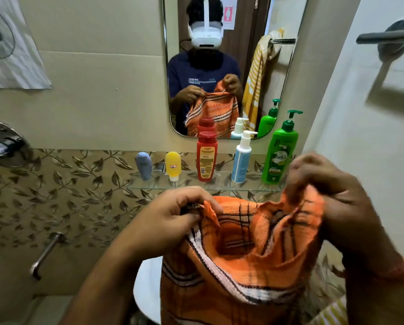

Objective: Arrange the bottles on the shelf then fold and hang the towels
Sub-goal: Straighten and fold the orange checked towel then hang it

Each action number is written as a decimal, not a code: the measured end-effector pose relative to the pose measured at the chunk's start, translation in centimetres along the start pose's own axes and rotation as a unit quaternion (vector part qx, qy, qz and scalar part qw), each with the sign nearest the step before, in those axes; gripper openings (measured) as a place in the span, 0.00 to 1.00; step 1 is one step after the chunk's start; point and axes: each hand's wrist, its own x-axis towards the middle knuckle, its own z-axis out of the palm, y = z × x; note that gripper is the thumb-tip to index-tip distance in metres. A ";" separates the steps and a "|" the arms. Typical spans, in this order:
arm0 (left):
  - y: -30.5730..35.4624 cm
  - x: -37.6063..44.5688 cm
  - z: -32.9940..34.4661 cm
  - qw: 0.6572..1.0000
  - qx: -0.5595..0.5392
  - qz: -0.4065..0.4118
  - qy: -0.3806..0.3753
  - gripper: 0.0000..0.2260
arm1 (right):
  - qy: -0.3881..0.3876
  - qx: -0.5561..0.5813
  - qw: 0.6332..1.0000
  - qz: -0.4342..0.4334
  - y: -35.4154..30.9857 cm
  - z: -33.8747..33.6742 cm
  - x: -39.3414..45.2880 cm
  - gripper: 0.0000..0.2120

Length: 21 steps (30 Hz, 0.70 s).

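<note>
Five bottles (207, 156) on the glass shelf (149, 185), one orange towel (238, 261), two hands (173, 214), one mirror (255, 66)

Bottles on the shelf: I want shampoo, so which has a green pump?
The green bottle at the right end of the glass shelf; the blue-and-white bottle beside it has a white pump.
</note>
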 end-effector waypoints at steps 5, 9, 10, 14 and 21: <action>1.1 0.8 0.7 0.998 -0.007 0.055 -0.006 0.17 | -0.182 -0.144 0.973 0.000 -1.4 3.0 1.0 0.14; 0.4 1.1 0.9 0.994 -0.068 0.075 0.035 0.15 | -0.203 -0.121 0.972 0.010 -1.1 4.5 1.8 0.10; 0.0 1.0 0.7 0.991 -0.097 0.064 0.069 0.14 | -0.179 -0.094 0.979 0.018 -0.9 4.5 1.8 0.10; -1.9 0.7 -0.3 0.939 -0.261 -0.017 0.221 0.08 | -0.075 0.012 0.997 0.025 0.1 3.8 1.5 0.13; -3.1 -0.1 0.6 0.920 -0.366 -0.068 0.123 0.07 | -0.019 0.133 0.990 0.035 1.5 4.1 1.8 0.13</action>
